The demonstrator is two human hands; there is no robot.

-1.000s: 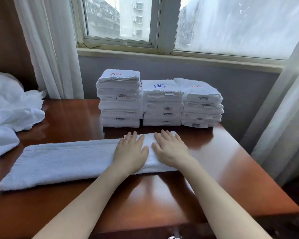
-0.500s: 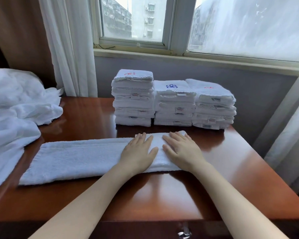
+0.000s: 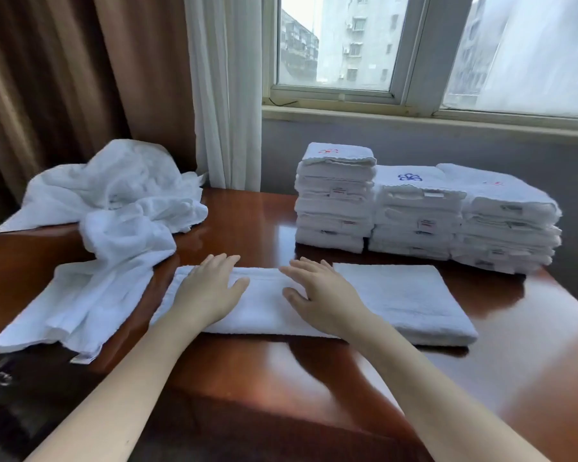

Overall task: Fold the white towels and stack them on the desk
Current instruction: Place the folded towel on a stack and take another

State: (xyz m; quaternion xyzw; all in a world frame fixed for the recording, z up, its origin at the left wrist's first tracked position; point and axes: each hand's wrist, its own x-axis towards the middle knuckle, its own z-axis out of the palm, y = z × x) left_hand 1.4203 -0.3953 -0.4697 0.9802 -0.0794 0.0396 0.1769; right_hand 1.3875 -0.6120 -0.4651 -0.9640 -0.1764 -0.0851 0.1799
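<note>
Both the left hand [image 3: 207, 291] and right hand [image 3: 324, 301] have slid left along the towel [image 3: 407, 295] lying mid-surface [image 3: 314, 378], fingers [image 3: 221, 261] flat, gripping nothing; a hard push could bunch it into the left-edge heap [image 3: 124, 201].

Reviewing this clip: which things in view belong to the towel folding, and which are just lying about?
Job: long white half-folded terry towel; crumpled heap of unfolded white towels; three stacks of folded white towels; glossy reddish-brown wooden desk.
Lying about: brown pleated curtain; sheer white curtain; pale-framed glass window.
</note>
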